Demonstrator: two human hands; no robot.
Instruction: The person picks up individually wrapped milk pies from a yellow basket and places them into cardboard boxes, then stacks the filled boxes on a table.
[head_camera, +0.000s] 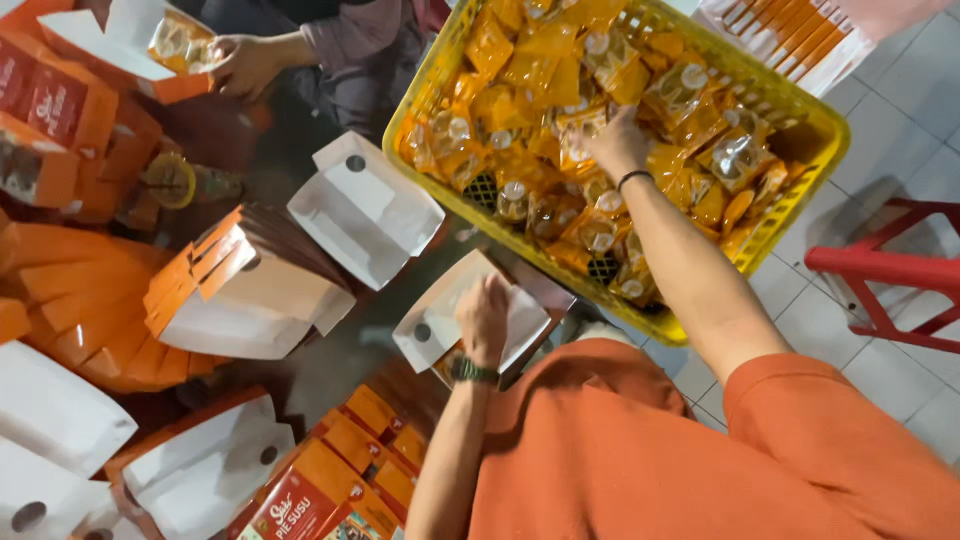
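My right hand (617, 143) reaches into a yellow plastic basket (790, 110) heaped with several orange snack packets (520, 110), its fingers closed on one packet. A black band sits on that wrist. My left hand (483, 318), with a dark watch on its wrist, presses down on an open white-lined carton box (440, 315) just in front of my orange shirt. Another open white box (365, 210) lies to the left of the basket.
Stacks of folded orange and white cartons (240, 285) fill the left side. Printed orange boxes (330, 480) lie at the bottom. Another person's hand (245, 62) at top left holds a packet at an open box. A red stool (890, 270) stands on the tiled floor at right.
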